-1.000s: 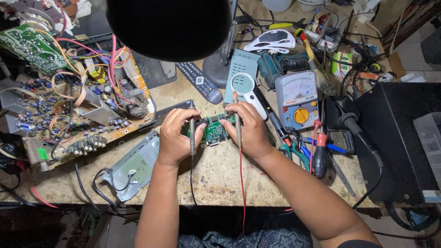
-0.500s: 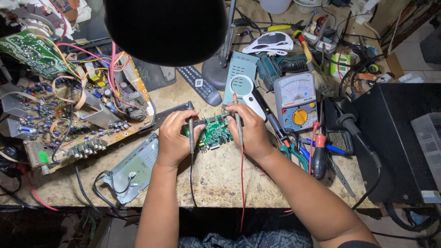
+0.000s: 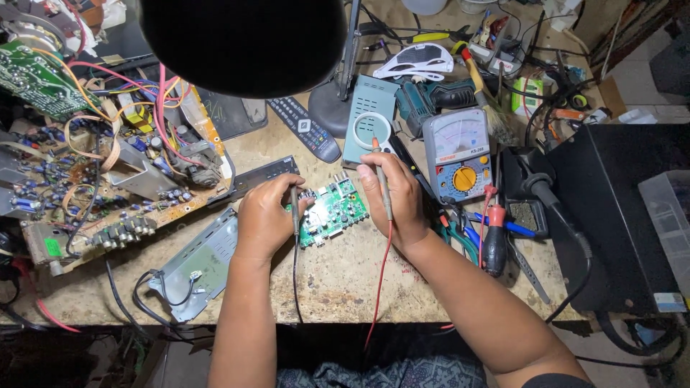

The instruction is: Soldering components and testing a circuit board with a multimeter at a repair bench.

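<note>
Green circuit board (image 3: 334, 213) between both hands (image 3: 264, 219), clutter crowding every edge.

A circuit board (image 3: 332, 212) lies on the table (image 3: 345, 273) between both hands — meter (image 3: 458, 154) right, remote (image 3: 305, 128) behind.

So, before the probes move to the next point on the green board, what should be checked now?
1. Left hand grips the black probe: ok.
2. Right hand grips the red probe: ok.
3. Both tips touching the small green board: cannot tell, fingers hide them.
4. Board lies flat on the bench: ok.
5. Analog meter faces the person: ok; needle position: cannot tell.
6. Red lead and black lead hang apart, untangled: ok.
</note>
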